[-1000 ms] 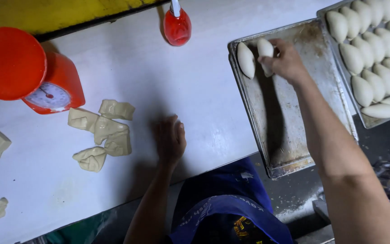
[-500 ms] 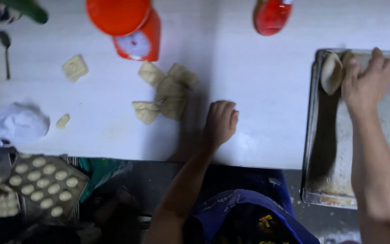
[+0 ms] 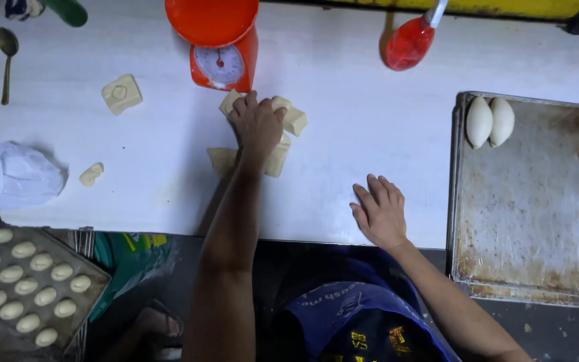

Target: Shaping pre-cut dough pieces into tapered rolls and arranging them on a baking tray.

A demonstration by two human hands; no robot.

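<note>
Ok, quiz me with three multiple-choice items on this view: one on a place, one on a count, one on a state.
1. Where is the left hand?
A. on the dough pieces below the scale
B. on the spoon
C. in the tray

2. How many shaped loaves lie in the tray?
A. none
B. two
C. five

3. How is the right hand?
A. gripping the red bottle
B. fist around a loaf
C. flat and empty on the table

Key:
1 A, its fingers lie over the cut pieces just in front of the red scale.
2 B, two pale ovals sit side by side in the tray's top left corner.
3 C, its fingers are spread on bare tabletop near the front edge, holding nothing.
</note>
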